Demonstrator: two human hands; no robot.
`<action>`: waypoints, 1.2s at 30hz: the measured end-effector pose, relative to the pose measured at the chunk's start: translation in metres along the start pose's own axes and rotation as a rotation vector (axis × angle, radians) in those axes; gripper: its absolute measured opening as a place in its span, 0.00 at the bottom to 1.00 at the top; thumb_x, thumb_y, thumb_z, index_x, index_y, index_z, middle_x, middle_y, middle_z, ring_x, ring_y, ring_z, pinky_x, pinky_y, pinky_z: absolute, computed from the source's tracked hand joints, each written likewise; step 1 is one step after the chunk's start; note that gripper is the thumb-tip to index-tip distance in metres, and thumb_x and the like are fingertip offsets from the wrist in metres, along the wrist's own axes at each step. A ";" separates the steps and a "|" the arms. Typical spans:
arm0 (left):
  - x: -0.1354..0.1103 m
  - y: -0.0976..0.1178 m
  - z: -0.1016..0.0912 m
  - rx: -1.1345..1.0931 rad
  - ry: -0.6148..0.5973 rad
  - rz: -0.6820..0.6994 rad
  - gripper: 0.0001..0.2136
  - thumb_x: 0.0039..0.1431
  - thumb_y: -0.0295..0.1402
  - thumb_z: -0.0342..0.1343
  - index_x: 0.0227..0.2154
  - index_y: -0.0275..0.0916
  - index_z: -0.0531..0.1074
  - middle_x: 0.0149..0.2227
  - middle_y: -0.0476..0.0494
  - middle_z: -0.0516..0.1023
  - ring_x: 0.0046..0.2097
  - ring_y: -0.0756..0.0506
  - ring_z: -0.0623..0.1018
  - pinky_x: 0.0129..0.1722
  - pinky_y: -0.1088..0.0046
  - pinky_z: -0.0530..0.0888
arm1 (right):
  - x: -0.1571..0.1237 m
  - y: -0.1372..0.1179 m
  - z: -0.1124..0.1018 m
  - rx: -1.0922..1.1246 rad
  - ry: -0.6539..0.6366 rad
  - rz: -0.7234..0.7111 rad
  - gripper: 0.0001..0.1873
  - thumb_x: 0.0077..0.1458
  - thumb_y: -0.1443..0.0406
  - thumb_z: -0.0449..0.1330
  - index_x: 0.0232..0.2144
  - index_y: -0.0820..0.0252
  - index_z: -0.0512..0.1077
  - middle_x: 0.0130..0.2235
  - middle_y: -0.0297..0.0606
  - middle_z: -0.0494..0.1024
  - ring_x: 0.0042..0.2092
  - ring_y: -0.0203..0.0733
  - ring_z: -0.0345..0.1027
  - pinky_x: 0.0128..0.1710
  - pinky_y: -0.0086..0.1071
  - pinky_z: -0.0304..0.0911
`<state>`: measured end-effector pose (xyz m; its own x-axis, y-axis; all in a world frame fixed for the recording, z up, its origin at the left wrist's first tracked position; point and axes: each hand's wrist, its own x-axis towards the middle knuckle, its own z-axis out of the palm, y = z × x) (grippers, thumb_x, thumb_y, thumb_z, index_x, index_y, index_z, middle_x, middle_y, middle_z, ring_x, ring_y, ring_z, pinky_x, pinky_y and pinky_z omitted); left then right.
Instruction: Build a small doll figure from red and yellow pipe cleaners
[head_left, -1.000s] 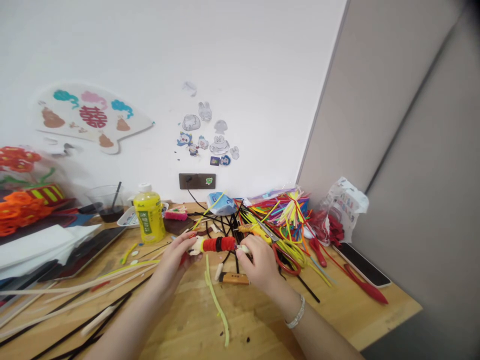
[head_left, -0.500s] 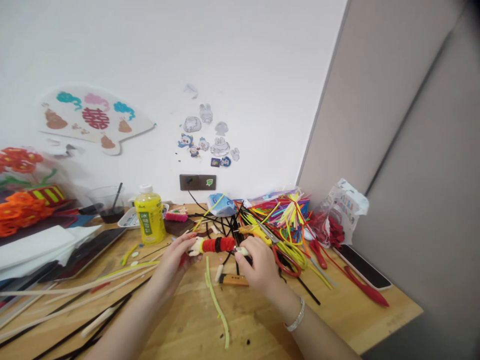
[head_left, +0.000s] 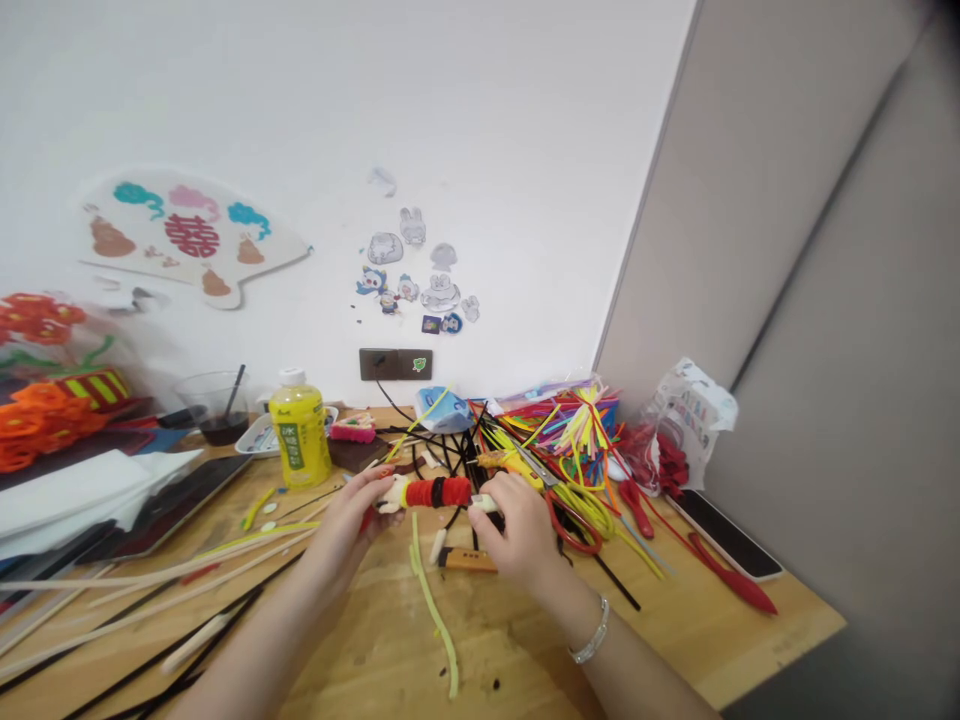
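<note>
Over the wooden table, my left hand (head_left: 345, 515) and my right hand (head_left: 517, 530) hold a pipe-cleaner figure (head_left: 431, 491) between them. Its middle is wound in red with a black band. My left hand grips the cream end, and my right fingers pinch the pale end (head_left: 484, 503). Below my right hand lies a small orange-and-wood object (head_left: 466, 560), too partly hidden to name. A yellow-green pipe cleaner (head_left: 433, 610) curves across the tabletop below the figure.
Behind my hands stand a yellow bottle (head_left: 300, 445) and a tangle of black and coloured pipe cleaners (head_left: 559, 440). Red-handled scissors (head_left: 570, 522) lie to the right. Long pale and black sticks (head_left: 172, 590) cover the left side. Walls close the back and right.
Both hands still hold the figure in nearly the same place. My right hand has shifted slightly, and the view has barely moved.
</note>
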<state>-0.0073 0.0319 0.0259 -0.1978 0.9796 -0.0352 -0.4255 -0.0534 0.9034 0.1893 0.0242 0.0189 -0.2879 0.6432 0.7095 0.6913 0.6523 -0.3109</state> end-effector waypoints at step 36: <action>-0.006 0.006 0.003 0.012 -0.024 -0.016 0.09 0.42 0.25 0.58 0.30 0.35 0.71 0.25 0.49 0.73 0.23 0.52 0.72 0.19 0.79 0.71 | 0.002 0.004 0.001 -0.005 0.016 0.050 0.08 0.50 0.65 0.50 0.20 0.58 0.61 0.24 0.33 0.64 0.28 0.37 0.57 0.28 0.29 0.49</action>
<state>-0.0058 0.0261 0.0328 -0.1695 0.9848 -0.0392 -0.4180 -0.0358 0.9078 0.1909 0.0286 0.0188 -0.2421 0.6684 0.7033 0.7078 0.6174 -0.3431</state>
